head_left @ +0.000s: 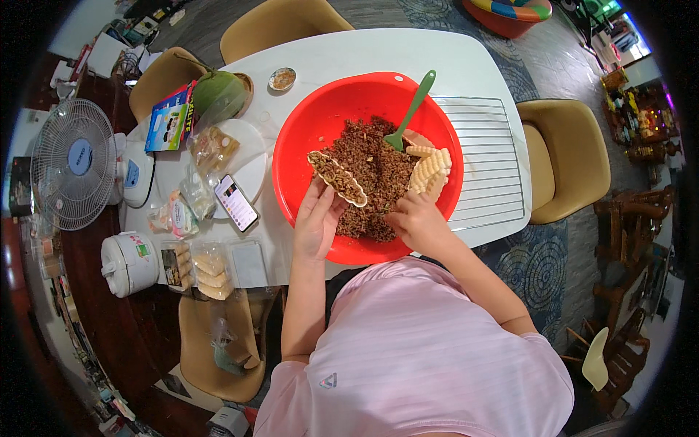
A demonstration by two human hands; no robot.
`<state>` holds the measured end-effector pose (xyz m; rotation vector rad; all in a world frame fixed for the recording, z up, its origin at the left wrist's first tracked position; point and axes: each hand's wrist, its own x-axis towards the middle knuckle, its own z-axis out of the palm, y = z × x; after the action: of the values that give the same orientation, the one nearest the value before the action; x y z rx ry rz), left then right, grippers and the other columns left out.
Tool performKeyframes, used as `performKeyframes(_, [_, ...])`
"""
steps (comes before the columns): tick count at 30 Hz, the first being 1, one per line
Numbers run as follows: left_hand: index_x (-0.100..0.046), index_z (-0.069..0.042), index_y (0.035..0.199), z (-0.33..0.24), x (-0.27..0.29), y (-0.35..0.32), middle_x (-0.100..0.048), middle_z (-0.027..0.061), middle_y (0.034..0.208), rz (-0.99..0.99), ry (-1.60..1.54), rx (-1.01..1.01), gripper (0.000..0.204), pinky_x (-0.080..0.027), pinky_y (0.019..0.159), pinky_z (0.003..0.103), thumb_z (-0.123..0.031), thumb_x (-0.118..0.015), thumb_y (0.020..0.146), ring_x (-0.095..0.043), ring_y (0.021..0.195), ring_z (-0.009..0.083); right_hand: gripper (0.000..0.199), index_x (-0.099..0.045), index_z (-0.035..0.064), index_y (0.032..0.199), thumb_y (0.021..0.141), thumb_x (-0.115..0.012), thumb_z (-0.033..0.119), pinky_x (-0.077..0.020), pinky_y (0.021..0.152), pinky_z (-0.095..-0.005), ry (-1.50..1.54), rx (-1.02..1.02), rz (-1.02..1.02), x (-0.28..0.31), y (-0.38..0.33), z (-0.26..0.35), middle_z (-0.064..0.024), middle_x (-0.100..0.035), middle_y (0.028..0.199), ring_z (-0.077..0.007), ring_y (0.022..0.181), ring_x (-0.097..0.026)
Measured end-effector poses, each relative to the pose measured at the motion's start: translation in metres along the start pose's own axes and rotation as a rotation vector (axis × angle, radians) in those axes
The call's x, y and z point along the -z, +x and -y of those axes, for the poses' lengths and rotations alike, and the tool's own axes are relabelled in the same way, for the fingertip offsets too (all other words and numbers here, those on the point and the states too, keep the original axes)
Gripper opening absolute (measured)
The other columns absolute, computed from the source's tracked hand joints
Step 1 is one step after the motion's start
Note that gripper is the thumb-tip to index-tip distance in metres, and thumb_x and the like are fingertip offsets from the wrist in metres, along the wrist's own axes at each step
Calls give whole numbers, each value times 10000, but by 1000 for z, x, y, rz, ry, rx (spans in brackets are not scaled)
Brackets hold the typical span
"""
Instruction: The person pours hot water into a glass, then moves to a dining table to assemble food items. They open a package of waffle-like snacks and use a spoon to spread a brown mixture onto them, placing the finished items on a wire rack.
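Observation:
A red plastic basin (293, 124) holds a heap of crumbly brown mixture (364, 156). Over its left side, my left hand (318, 217) grips a pale, wavy-edged wafer shell (354, 191) filled with the brown mixture. Fingers closed, my right hand (419, 221) reaches down at the heap's lower right edge; its fingertips are partly hidden, so I cannot make out what they hold. Just above that hand, several unfilled ridged wafer shells (431, 169) lie against the basin's right side. A green spatula (414, 109) leans in the mixture, handle over the far rim.
Right of the basin lies a wire rack (484, 160). A phone (236, 203), plastic bags (195, 191), packs of pale wafers (211, 271) and a white rice cooker (129, 264) crowd the left. Farther back are a green coconut (220, 95) and a small dish (282, 79). Tan chairs (564, 156) surround the table.

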<state>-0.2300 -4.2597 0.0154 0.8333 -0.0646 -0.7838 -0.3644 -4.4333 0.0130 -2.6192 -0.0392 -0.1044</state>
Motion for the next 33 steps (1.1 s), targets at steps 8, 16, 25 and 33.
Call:
performKeyframes(8, [-363,-21,1351,13,-15,-5,-483,78,1301,45,165,5,425,-396,990,325,-78,-487,948,-483,1170,167,511,-605,50,1111,686,-781,272,-453,789,-386,521,-199,-224,14,7,10,-113,-605,919,-272,905,-561])
performKeyframes(16, [-337,-11,1354,42,-31,-3,-466,96,1309,90,238,69,440,-378,1018,338,-53,-483,941,-452,1214,184,569,-505,79,1229,715,-743,135,-497,790,-354,421,-302,-325,49,9,20,-122,-625,949,-245,901,-625])
performKeyframes(25, [-305,-35,1396,41,-51,-1,-489,178,1295,148,400,78,446,-424,976,369,-141,-414,977,-564,1118,263,615,-468,58,1276,713,-715,66,-484,785,-321,433,-491,-562,78,-51,-36,-100,-658,952,-201,851,-621])
performKeyframes(33, [-378,-23,1350,40,-31,6,-531,168,1239,-36,535,72,400,-461,901,317,-156,-428,976,-587,1069,232,542,-498,32,1202,704,-705,84,-479,711,-362,214,-853,-660,27,-151,-109,-107,-633,880,-249,773,-601])
